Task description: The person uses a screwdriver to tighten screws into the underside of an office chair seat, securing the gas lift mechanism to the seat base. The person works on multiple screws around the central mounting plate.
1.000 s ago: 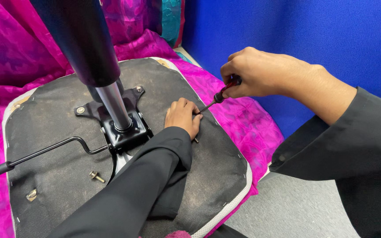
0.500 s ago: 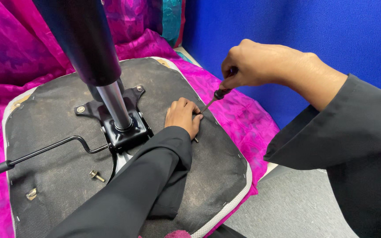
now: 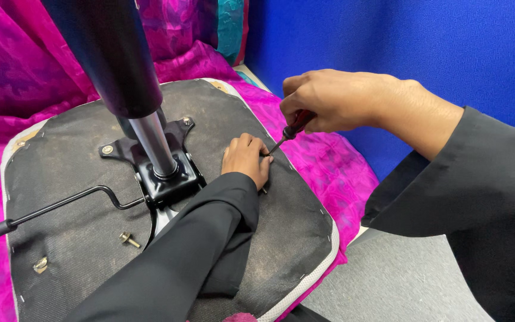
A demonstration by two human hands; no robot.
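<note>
With the right hand (image 3: 335,101) clamped on a screwdriver (image 3: 287,134) whose tip meets the upturned chair seat (image 3: 281,226) beside the resting, curled left hand (image 3: 247,160), one loose bolt (image 3: 129,240) below the black mounting plate (image 3: 165,173) suggests fastening remains unfinished.

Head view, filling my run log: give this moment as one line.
right hand: grips screwdriver, tip down at seat underside | left hand: flat on seat by the tip | loose bolt lying on seat
</note>
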